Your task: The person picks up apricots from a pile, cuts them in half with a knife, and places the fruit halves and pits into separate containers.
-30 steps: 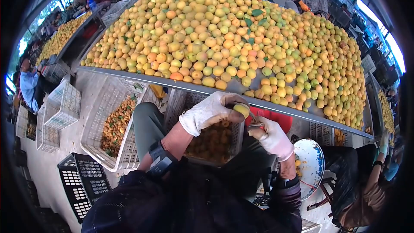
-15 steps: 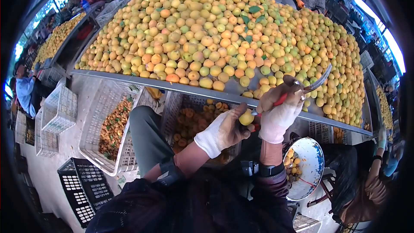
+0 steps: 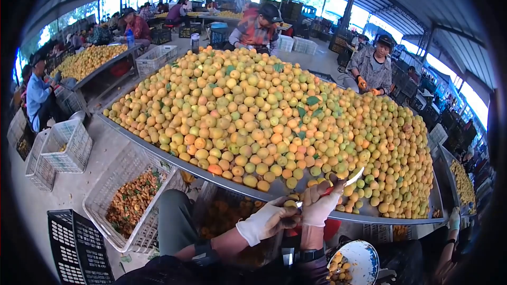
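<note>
My left hand [image 3: 272, 220], in a white glove with bare stained fingers, is closed around a yellow apricot [image 3: 290, 203]. Beside it, my right hand [image 3: 320, 207], gloved the same way, grips a red-handled knife [image 3: 354, 177] whose curved blade points up and to the right. A small metal tip shows between the hands, right at the apricot. Both hands are at the near edge of a metal table [image 3: 240, 186] heaped with apricots [image 3: 248, 111]. Under that edge, a crate of halved apricots [image 3: 224, 216] is partly hidden by my left arm.
At lower right stands a white basin [image 3: 364, 264] with apricot pieces. A crate of darker scraps [image 3: 129, 200] and a black crate [image 3: 79, 248] are on the left. Two people [image 3: 259, 26] [image 3: 372, 63] sit across the table; another person's arm [image 3: 449, 243] shows at right.
The view has tilted up, bringing more of the shed and the people opposite into sight. The hands sit lower in view, still holding the apricot and knife close together.
</note>
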Demonstrator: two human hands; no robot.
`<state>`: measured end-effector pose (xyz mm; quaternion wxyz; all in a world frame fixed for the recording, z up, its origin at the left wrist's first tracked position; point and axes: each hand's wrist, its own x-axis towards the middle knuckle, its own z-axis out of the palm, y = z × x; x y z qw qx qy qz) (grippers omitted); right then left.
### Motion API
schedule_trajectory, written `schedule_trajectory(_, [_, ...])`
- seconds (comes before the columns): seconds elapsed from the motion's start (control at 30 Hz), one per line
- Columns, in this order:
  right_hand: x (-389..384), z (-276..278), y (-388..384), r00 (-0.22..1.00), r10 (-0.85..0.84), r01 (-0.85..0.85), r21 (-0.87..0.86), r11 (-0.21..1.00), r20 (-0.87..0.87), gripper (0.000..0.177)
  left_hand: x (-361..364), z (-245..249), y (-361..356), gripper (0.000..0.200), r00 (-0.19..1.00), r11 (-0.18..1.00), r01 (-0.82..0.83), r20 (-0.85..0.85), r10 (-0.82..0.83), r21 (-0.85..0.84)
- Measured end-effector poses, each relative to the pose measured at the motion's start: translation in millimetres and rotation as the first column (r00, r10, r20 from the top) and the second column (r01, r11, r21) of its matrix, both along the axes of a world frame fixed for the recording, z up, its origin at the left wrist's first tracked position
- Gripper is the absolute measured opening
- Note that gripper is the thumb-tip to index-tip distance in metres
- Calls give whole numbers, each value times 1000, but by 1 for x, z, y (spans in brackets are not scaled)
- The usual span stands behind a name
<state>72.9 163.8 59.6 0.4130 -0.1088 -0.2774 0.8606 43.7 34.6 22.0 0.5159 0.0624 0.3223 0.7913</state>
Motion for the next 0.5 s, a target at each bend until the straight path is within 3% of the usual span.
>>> schedule_trajectory(0.1, [-2, 6, -3, 1000, 4, -3, 54, 999, -14, 37, -5, -3, 2, 34, 999, 999, 16, -35, -14, 52])
schedule_trajectory(0.17, [-3, 6, -8, 1000, -28, 28, 76, 997, 7, 37, -9, -3, 0, 26, 996, 988, -20, 88, 6, 155])
schedule_trajectory(0.23, [-2, -4, -5, 988, 152, -148, 127, 981, -22, 36, -16, -14, -3, 25, 997, 993, -5, 76, -4, 115])
schedule_trajectory(0.33, [-4, -16, -5, 978, 204, -206, 62, 977, 40, 32, -13, -9, -7, 25, 999, 1000, -18, 44, 18, -7])
schedule_trajectory(0.43, [-3, -24, -2, 973, 230, -229, -30, 973, 33, 27, -10, 0, -7, 25, 985, 991, -92, -151, 77, -96])
schedule_trajectory(0.5, [-2, -6, -13, 989, 103, -109, 45, 993, 105, 22, -12, 13, -3, 24, 872, 973, -137, -489, 29, -185])
